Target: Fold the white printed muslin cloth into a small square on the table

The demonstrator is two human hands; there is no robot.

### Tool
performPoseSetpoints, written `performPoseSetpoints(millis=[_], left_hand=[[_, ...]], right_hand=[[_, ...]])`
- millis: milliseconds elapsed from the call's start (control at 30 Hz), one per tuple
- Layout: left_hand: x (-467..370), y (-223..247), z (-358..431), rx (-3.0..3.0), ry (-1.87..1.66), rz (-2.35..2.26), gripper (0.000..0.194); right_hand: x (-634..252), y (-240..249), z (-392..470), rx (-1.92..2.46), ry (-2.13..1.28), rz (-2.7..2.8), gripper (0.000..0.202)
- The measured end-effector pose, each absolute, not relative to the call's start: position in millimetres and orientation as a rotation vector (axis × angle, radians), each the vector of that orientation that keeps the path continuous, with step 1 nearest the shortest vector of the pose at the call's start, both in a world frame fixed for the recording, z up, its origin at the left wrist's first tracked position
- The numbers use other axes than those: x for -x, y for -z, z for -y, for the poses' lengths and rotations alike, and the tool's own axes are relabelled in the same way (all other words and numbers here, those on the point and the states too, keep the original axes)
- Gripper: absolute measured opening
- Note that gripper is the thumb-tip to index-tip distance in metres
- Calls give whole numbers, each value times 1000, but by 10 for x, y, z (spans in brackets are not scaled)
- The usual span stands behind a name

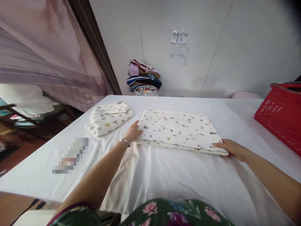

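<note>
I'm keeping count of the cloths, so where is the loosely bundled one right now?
In the head view, the bundled cloth lies on the white-covered table, left of the folded printed cloth and near the left hand.

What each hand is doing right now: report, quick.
Left hand: holding the left edge of the folded printed cloth.
Right hand: holding its near right corner.

Pale panelled wall [160, 18] with two handwritten notes [177, 56], pinkish curtain [44, 34] at left, white-covered table [178, 175] in front
</note>
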State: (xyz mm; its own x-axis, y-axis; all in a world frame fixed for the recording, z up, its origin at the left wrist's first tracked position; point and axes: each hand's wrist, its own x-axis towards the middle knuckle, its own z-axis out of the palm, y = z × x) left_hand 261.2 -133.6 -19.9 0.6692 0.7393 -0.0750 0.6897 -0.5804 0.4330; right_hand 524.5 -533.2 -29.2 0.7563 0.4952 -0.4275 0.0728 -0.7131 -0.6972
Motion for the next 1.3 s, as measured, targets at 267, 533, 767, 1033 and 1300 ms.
performPoseSetpoints(millis=[267, 533, 767, 1033, 1300], left_hand=[[-2467, 186, 1696, -2759, -527, -880, 43], [-2701, 366, 2324, -2793, -518, -22, 16], [-2760, 362, 2287, -2643, -345, -159, 19], [-2747, 391, 2343, -2594, -437, -122, 20], [-2684, 449, 2301, -2833, -430, 35, 17]], right_hand=[[-4914, 220, 5415, 2638, -45, 857, 33], [-4466, 217, 5043, 2224, -146, 1551, 29], [-4526, 298, 4910, 2271, -267, 1406, 32], [-4502, 369, 5009, 2223, -174, 1414, 32], [-4434, 404, 4899, 2251, -30, 1621, 28]])
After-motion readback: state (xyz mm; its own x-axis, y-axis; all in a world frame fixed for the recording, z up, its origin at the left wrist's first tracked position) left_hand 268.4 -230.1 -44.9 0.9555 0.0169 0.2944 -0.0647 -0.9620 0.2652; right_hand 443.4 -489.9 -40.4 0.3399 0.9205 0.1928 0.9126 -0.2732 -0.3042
